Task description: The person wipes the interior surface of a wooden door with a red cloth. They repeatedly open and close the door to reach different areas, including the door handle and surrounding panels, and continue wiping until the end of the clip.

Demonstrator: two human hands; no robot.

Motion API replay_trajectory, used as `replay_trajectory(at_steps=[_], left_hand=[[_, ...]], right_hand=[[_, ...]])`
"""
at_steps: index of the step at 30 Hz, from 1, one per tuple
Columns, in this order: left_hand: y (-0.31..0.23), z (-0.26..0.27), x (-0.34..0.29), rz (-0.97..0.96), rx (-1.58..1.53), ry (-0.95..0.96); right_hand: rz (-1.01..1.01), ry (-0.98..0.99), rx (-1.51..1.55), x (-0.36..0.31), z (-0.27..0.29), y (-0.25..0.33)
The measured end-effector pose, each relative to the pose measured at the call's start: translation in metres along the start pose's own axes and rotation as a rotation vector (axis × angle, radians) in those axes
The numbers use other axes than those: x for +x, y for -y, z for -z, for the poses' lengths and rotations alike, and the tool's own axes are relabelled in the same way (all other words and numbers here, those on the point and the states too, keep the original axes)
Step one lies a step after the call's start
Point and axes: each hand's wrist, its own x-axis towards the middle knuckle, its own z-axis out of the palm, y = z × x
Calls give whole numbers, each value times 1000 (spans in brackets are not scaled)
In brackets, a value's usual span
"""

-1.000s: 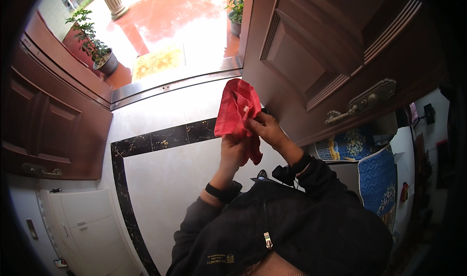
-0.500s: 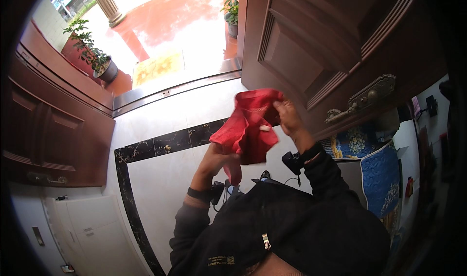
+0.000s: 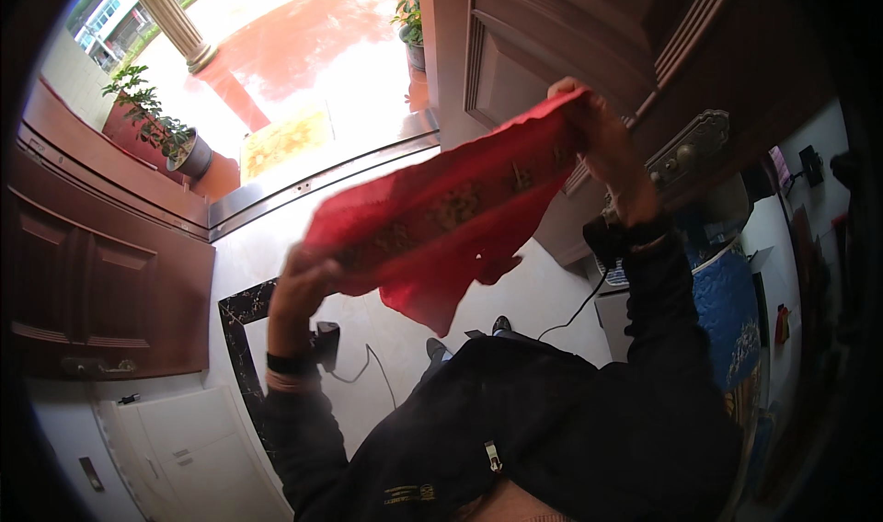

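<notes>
Fingers pinch both ends of a red sheet point(image 3: 441, 223), and it is stretched out between two raised hands! Left hand point(image 3: 299, 287) grips the lower end, closed tight on the edge, low and near the body; right hand point(image 3: 602, 145) clamps the upper end, up high against the brown door point(image 3: 552, 34), close to its metal handle point(image 3: 685, 154). Sheet runs on a slant, gold pattern down its middle, with a loose fold sagging below the taut top edge. Beyond it, pale floor point(image 3: 515, 301) with a black inlay strip point(image 3: 241, 310), a cable trailing across it, a doormat point(image 3: 285, 140) at the bright open threshold, and a potted plant point(image 3: 156, 126) outside to the left. To do this spreading well, my call: keep both pinches firm at the very corners, hold even tension so the paper does not tear, and let that hanging fold drop free before flattening anything.
</notes>
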Motion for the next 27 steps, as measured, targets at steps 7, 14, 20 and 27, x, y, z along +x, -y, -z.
replay_trajectory(at_steps=[7, 14, 20, 27], left_hand=[[-21, 51, 47, -282, 244, -173], [219, -70, -59, 476, -271, 93], [202, -30, -52, 504, -653, -118], [236, -34, -77, 900, -362, -105]], right_hand=[[-86, -108, -212, -3, -8, 29], [-821, -61, 52, -146, -30, -131], [-953, -274, 678, -210, 5, -179], [-1052, -80, 617, -241, -7, -219]])
